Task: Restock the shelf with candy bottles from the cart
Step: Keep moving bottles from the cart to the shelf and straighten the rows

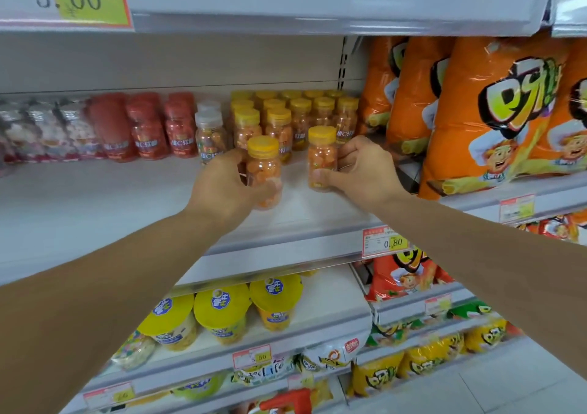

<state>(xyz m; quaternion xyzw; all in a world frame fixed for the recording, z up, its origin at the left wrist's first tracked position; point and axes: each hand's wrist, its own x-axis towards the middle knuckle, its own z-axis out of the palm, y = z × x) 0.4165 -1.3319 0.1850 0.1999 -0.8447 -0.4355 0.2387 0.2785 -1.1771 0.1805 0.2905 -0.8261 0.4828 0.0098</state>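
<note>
Mid-restock, two bottles in hand. Left hand [228,185] grips left bottle [263,169], fingers curled round its body, thumb across the lower front. Right hand [359,172] holds right bottle [321,159], thumb low on the front and fingers wrapped behind. Both bottles have yellow caps and orange candy, and both are roughly upright, the left one tipped a little. They sit over the front of the shelf [127,197], near each other but apart; I cannot tell if either base touches the board. At 12 o'clock from the hands stands the yellow-cap group [286,111], several rows deep against the back wall, so part of the stock is already in place. The held pair is just in front of that group, not yet set down or released. At 9 o'clock from the group is a white-cap bottle [209,134], then red bottles [149,127] further toward 9. Orange snack bags [476,111] fill the next bay at 3 o'clock. The shelf front from 9 o'clock round to 6 o'clock of the hands is bare board, so there looks to be room for more rows. Judgement: the task is partway done, these two go down next as a new front row, and more trips likely follow. The cart is not clearly in view; a red part [286,402] at 6 o'clock of the frame may belong to it, cannot tell, so remaining stock is unknown. A price tag [386,242] hangs on the shelf edge at 5 o'clock from the hands.
</note>
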